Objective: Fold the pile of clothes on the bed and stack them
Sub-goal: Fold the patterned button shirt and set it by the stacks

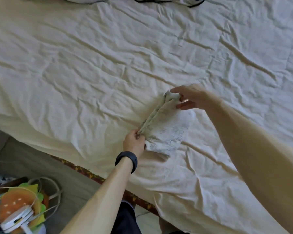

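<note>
Both hands are on one item here: a small off-white cloth garment with a faint grey print [164,132], stretched out above the wrinkled cream bed sheet [91,65], in its nearer part and just right of centre. The left hand [134,142] has the near end, with fingers and thumb curled in and pinching a bunched edge of the fabric. There's a black band [126,160] on that wrist. The right hand [191,98] is at the far end, with the thumb and upper fingers pinching the opposite corner while the lower fingers stick out loose below it. Between the two grips the top edge runs taut as a doubled ridge. The rest of the cloth falls away to the right and down toward the sheet, though I can't tell whether its lower hem touches the bed.

At the very top edge, well apart from the hands, lies a crumpled pale grey heap of clothes with dark trim [191,1], mostly cut off by the frame. Along the near side of the bed a dark red patterned border [85,169] peeks out under the sheet. Down at bottom left, off the bed, sits an orange and green burger-shaped soft toy [15,203] with pale cords [57,188] looped by it.
</note>
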